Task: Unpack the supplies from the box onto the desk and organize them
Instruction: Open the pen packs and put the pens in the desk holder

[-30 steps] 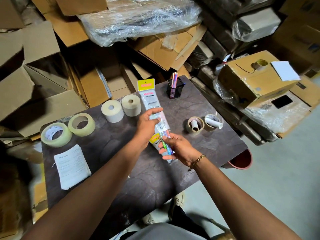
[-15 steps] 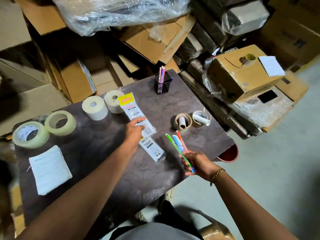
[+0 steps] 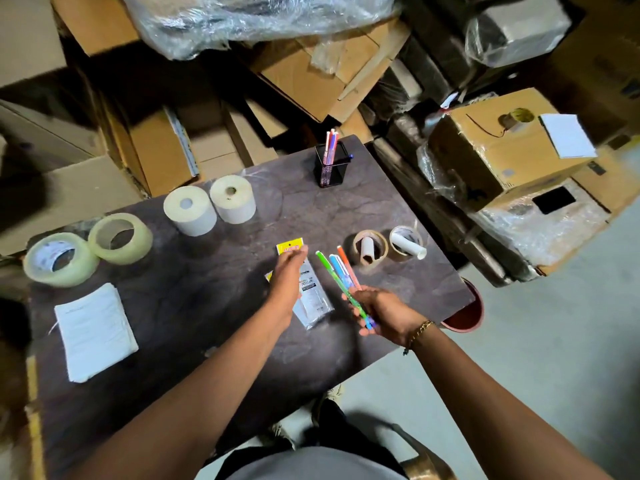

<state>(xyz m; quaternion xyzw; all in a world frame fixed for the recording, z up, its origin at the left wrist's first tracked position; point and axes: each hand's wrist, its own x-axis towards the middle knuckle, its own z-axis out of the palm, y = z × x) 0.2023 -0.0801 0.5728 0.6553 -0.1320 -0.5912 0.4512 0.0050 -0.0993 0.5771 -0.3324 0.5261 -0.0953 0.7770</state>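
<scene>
The right hand (image 3: 381, 306) grips three pens (image 3: 343, 271), fanned toward 11 o'clock over the worktop (image 3: 207, 306). The left hand (image 3: 287, 275) lies flat, fingers straight, on the pack (image 3: 313, 299) at its 9 o'clock.

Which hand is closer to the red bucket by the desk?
Right. The right hand, gripping coloured pens, is just left of the red bucket; the left hand is farther left, over the packet.
</scene>
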